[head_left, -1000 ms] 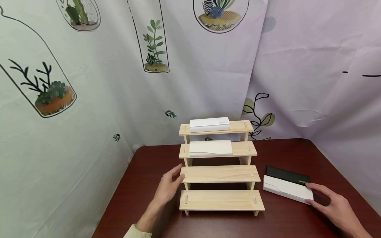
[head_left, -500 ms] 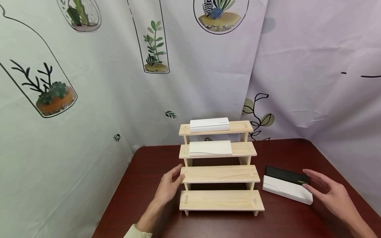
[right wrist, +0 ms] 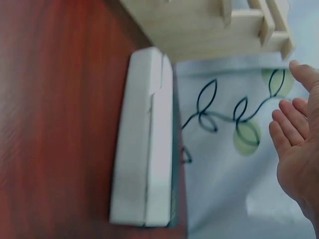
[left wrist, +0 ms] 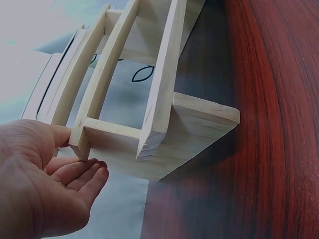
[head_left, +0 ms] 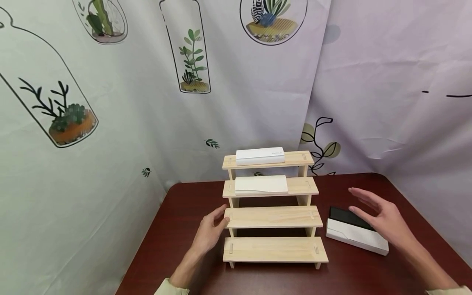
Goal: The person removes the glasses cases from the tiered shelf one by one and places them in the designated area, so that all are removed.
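A stepped wooden display stand (head_left: 273,250) stands on the table. My left hand (head_left: 206,235) grips the left end of its second tier from the bottom; the left wrist view shows the thumb and curled fingers (left wrist: 79,174) around the board's end. My right hand (head_left: 385,219) is raised over the table right of the stand, fingers spread, holding nothing. Beneath it lie a slim white case (head_left: 355,237) with a slanted flap line and a black case (head_left: 348,217) behind it, partly hidden by the hand. In the right wrist view the white case (right wrist: 142,144) stands apart from the hand.
A white case (head_left: 259,156) lies on the stand's top tier, another white case (head_left: 261,186) on the tier below. The dark red table (head_left: 191,205) reaches back to a curtain (head_left: 239,110) printed with plants in jars.
My right hand has let go of the white and black cases and moved up and left, away from their right ends. The left hand keeps its place on the stand.
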The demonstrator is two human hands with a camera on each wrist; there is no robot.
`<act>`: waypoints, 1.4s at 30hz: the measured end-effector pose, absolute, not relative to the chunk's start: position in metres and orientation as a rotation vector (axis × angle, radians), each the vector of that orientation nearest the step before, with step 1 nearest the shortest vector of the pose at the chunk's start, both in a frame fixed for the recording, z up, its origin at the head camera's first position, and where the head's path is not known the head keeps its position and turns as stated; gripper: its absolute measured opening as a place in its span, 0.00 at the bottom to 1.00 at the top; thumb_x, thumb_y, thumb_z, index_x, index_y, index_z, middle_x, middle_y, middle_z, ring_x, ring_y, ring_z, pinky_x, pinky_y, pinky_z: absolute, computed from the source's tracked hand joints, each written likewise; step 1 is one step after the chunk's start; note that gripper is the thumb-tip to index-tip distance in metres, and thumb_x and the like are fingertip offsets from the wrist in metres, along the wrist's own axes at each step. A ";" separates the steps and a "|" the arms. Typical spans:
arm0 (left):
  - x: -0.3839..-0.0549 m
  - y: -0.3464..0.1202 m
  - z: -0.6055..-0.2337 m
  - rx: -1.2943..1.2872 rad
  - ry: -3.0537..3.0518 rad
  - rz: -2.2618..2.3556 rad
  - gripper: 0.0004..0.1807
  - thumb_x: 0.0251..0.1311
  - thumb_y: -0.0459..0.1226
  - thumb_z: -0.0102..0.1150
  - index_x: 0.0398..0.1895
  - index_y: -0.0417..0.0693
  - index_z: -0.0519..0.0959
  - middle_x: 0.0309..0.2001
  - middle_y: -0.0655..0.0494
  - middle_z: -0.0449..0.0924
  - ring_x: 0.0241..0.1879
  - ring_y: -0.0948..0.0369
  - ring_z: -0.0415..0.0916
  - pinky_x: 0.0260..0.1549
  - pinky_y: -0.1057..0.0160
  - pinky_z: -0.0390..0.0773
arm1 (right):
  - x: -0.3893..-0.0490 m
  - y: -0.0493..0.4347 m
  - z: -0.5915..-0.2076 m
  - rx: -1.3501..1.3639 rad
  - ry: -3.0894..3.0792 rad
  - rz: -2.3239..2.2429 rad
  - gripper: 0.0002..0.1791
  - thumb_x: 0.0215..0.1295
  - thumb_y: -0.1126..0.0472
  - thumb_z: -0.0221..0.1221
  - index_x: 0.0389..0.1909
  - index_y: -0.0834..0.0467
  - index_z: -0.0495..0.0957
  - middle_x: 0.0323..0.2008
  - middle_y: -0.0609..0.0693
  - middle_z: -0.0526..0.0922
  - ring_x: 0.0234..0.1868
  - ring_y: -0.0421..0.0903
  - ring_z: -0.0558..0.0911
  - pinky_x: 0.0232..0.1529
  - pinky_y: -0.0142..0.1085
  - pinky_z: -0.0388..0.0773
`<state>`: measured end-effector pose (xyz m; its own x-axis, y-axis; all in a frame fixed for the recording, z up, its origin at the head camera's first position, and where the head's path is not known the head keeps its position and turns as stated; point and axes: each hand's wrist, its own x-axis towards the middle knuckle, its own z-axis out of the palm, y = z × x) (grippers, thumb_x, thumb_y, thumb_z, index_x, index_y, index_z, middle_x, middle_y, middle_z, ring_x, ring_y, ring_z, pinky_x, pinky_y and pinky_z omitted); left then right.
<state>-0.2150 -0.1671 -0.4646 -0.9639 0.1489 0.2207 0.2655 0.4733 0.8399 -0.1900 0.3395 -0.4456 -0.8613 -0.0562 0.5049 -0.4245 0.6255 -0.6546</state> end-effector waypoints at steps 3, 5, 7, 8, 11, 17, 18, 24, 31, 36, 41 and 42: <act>-0.215 -0.167 -0.464 -0.358 -2.598 -1.504 0.28 0.77 0.37 0.62 0.76 0.39 0.73 0.71 0.38 0.75 0.72 0.46 0.70 0.66 0.41 0.73 | -0.197 0.325 -0.437 0.407 -2.396 1.168 0.34 0.68 0.63 0.73 0.73 0.49 0.77 0.65 0.56 0.82 0.62 0.22 0.75 0.54 0.13 0.68; -0.215 -0.167 -0.463 -0.345 -2.596 -1.509 0.27 0.77 0.38 0.61 0.76 0.39 0.73 0.70 0.38 0.76 0.71 0.46 0.71 0.65 0.41 0.74 | -0.201 0.316 -0.432 0.433 -2.384 1.194 0.33 0.67 0.63 0.73 0.73 0.50 0.77 0.65 0.57 0.83 0.62 0.23 0.76 0.55 0.14 0.69; -0.216 -0.167 -0.462 -0.325 -2.589 -1.516 0.27 0.78 0.37 0.60 0.75 0.38 0.73 0.70 0.39 0.76 0.71 0.46 0.72 0.64 0.42 0.75 | -0.204 0.308 -0.428 0.469 -2.377 1.208 0.33 0.67 0.63 0.73 0.73 0.51 0.77 0.65 0.57 0.82 0.63 0.25 0.77 0.56 0.15 0.69; -0.218 -0.167 -0.460 -0.318 -2.583 -1.512 0.26 0.78 0.36 0.59 0.75 0.37 0.73 0.70 0.39 0.77 0.70 0.46 0.73 0.65 0.42 0.75 | -0.206 0.305 -0.425 0.485 -2.374 1.215 0.33 0.67 0.63 0.73 0.73 0.51 0.77 0.66 0.56 0.82 0.63 0.25 0.76 0.57 0.15 0.70; -0.222 -0.166 -0.453 -0.283 -2.562 -1.522 0.26 0.78 0.32 0.55 0.76 0.35 0.71 0.70 0.40 0.77 0.70 0.46 0.74 0.66 0.41 0.74 | -0.211 0.295 -0.419 0.522 -2.362 1.249 0.34 0.67 0.64 0.73 0.73 0.51 0.77 0.67 0.56 0.82 0.64 0.25 0.76 0.58 0.16 0.70; -0.231 -0.167 -0.435 -0.211 -2.520 -1.571 0.27 0.79 0.32 0.48 0.78 0.37 0.68 0.73 0.40 0.74 0.72 0.45 0.72 0.69 0.41 0.71 | -0.222 0.279 -0.408 0.558 -2.386 1.245 0.34 0.68 0.61 0.73 0.74 0.51 0.76 0.68 0.54 0.81 0.66 0.35 0.78 0.58 0.16 0.68; -0.233 -0.168 -0.432 -0.210 -2.514 -1.571 0.27 0.80 0.33 0.48 0.79 0.37 0.67 0.73 0.40 0.73 0.72 0.45 0.72 0.69 0.41 0.71 | -0.224 0.276 -0.406 0.566 -2.395 1.237 0.34 0.68 0.59 0.73 0.74 0.51 0.76 0.68 0.53 0.81 0.67 0.39 0.79 0.59 0.16 0.68; -0.242 -0.165 -0.421 -0.242 -2.488 -1.549 0.29 0.82 0.40 0.53 0.79 0.37 0.67 0.75 0.42 0.72 0.75 0.46 0.68 0.71 0.42 0.69 | -0.237 0.260 -0.398 0.621 -2.417 1.255 0.33 0.69 0.57 0.73 0.74 0.55 0.75 0.69 0.55 0.80 0.68 0.61 0.78 0.61 0.18 0.69; -0.252 -0.151 -0.419 -0.237 -2.466 -1.521 0.31 0.80 0.38 0.56 0.79 0.33 0.65 0.75 0.37 0.70 0.74 0.46 0.68 0.71 0.45 0.69 | -0.254 0.242 -0.392 0.680 -2.427 1.282 0.32 0.70 0.57 0.72 0.72 0.59 0.76 0.68 0.59 0.80 0.69 0.63 0.78 0.68 0.43 0.75; -0.255 -0.143 -0.422 -0.183 -2.466 -1.503 0.32 0.79 0.40 0.57 0.80 0.35 0.65 0.76 0.39 0.68 0.75 0.46 0.67 0.71 0.43 0.69 | -0.261 0.230 -0.393 0.730 -2.421 1.355 0.32 0.70 0.59 0.72 0.72 0.61 0.76 0.68 0.60 0.80 0.69 0.64 0.77 0.67 0.59 0.72; -0.257 -0.140 -0.422 -0.196 -2.464 -1.479 0.31 0.80 0.40 0.55 0.80 0.35 0.65 0.77 0.37 0.67 0.76 0.44 0.64 0.71 0.40 0.67 | -0.265 0.220 -0.394 0.728 -2.433 1.432 0.34 0.68 0.58 0.73 0.72 0.62 0.76 0.69 0.59 0.79 0.70 0.63 0.77 0.67 0.54 0.73; -0.258 -0.139 -0.422 -0.199 -2.465 -1.475 0.31 0.80 0.39 0.55 0.80 0.34 0.65 0.77 0.37 0.67 0.76 0.44 0.64 0.71 0.40 0.67 | -0.266 0.218 -0.394 0.729 -2.436 1.440 0.34 0.68 0.58 0.74 0.72 0.62 0.76 0.69 0.59 0.79 0.70 0.62 0.77 0.68 0.53 0.74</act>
